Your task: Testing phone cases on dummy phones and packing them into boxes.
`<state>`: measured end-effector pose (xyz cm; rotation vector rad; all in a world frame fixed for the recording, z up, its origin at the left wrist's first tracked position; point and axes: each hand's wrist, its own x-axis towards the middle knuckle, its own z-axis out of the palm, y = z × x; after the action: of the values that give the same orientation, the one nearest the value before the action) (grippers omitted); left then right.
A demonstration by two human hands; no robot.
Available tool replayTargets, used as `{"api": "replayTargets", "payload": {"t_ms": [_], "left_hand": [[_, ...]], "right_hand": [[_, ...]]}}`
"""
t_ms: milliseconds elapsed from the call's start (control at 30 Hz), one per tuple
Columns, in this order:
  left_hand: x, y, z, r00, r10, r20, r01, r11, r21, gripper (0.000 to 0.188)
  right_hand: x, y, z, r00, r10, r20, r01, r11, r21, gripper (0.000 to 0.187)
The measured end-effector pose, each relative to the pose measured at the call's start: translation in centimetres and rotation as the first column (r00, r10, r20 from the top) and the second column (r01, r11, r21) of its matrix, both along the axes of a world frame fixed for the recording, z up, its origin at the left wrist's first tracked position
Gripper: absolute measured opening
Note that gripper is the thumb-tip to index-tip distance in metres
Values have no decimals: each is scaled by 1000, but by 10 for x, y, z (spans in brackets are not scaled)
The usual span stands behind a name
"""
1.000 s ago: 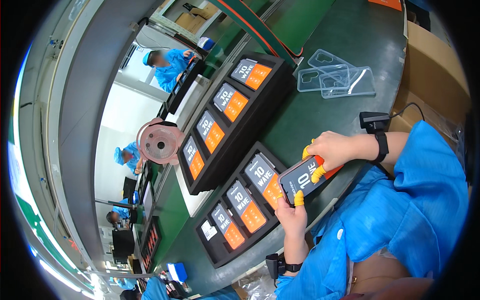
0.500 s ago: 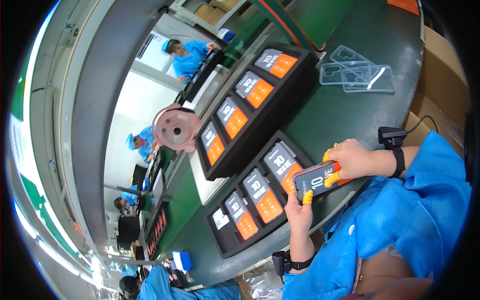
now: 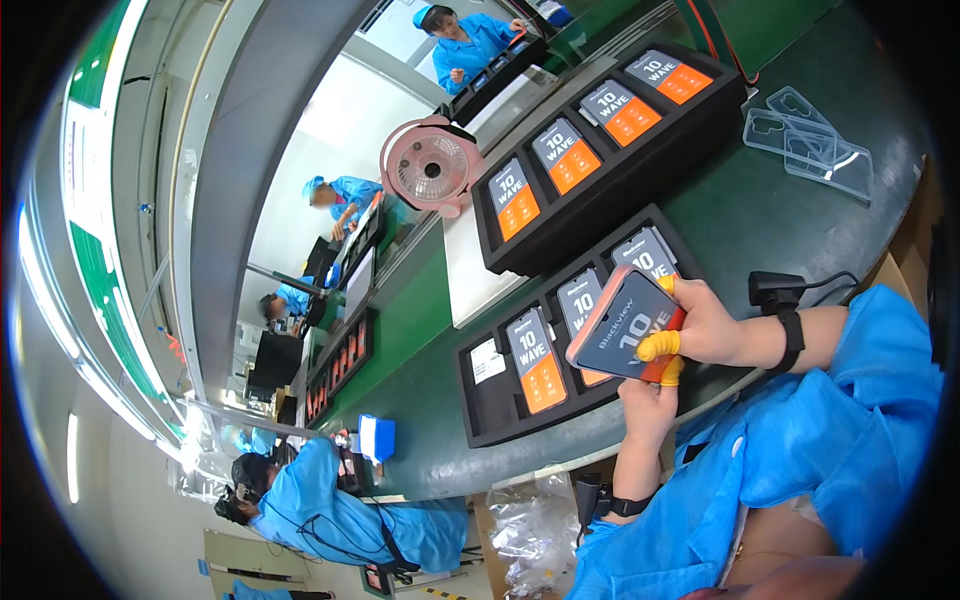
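A smartphone (image 3: 622, 322) with a grey and orange front is raised and tilted over the near tray, between my hands. My right hand (image 3: 705, 325) grips its right side, with a yellow finger cot on the thumb. At its lower edge, my left hand (image 3: 648, 408) holds on, its fingers partly hidden. Behind the phone lies a black foam tray (image 3: 485, 425) with several similar phones (image 3: 537, 360) in its slots. A white label (image 3: 488, 360) shows in its left compartment. The held phone partly covers the tray's right part.
A thick stack of black trays (image 3: 640, 190) with several phones stands beyond. A pink fan (image 3: 432, 168) is at its left. Clear phone cases (image 3: 840, 170) lie at the far right. A blue box (image 3: 377, 438) sits at the left; co-workers (image 3: 320, 505) in blue work around.
The view has shifted, moving the bench up and to the right. The held phone has been turned more upright, and my left hand has gone from its left end to its lower edge.
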<state>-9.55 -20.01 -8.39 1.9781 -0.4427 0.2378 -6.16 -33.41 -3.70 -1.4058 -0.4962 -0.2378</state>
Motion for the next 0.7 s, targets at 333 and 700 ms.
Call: {"api": "replayTargets", "payload": {"t_ms": [333,700], "left_hand": [[-2,31,19,983,-5,-182,20,996,85,17],[6,25,-8,921,295,255,-334,934,125,19]], "right_hand": [[3,24,3,989,-7,-146,21,995,100,47],[7,35,-3,996,-74,-40,76,995,58,42]]}}
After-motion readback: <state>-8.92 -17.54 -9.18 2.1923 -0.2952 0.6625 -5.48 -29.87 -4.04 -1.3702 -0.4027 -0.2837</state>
